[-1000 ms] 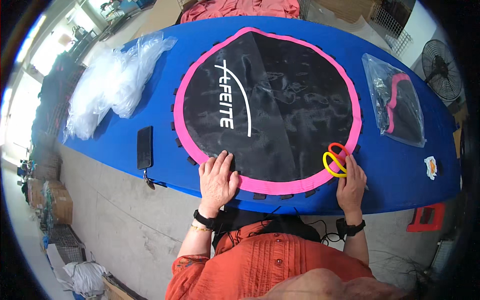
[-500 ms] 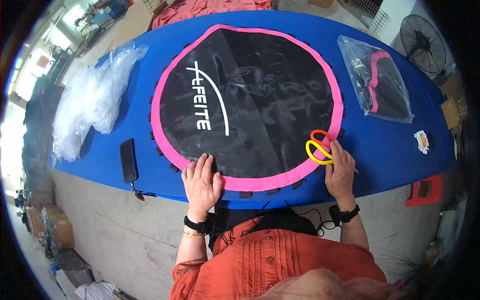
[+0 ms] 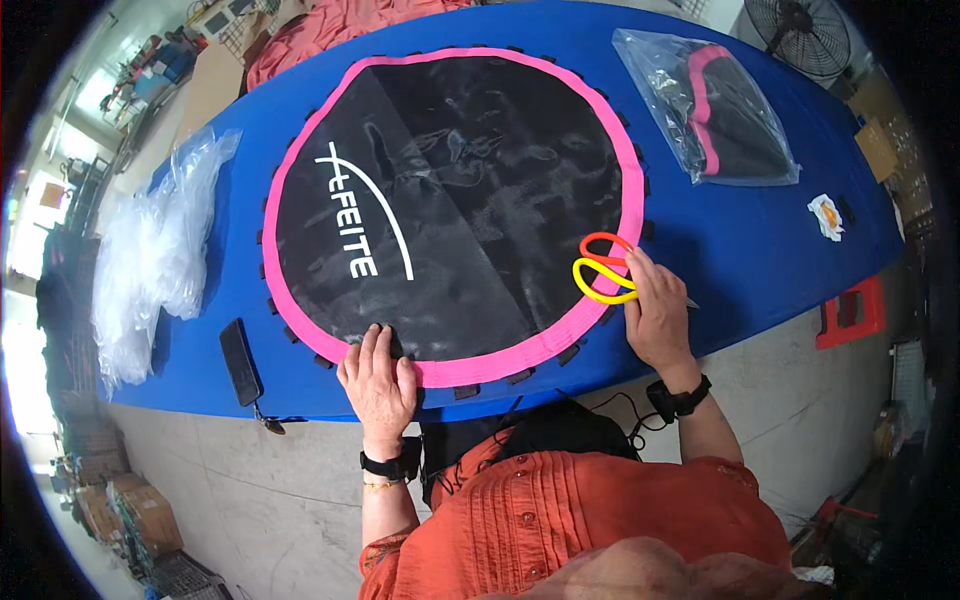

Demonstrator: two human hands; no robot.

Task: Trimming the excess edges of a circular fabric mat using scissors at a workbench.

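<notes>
Holding scissors (image 3: 603, 265) at the black mat's (image 3: 470, 220) near-right rim

Left hand (image 3: 380, 385) flat on the mat's near-left rim, fingers together, thumb a bit apart. Right hand (image 3: 660, 305) pinching the scissors mid-length; red and yellow handles over the mat, blade tip poking out on the other side. Can't see the exact grip from here. Mat's spread on a blue table (image 3: 760, 270); phone (image 3: 240, 362) and clear plastic (image 3: 165, 260) left of it, bagged black-and-pink piece (image 3: 735, 110) right
</notes>
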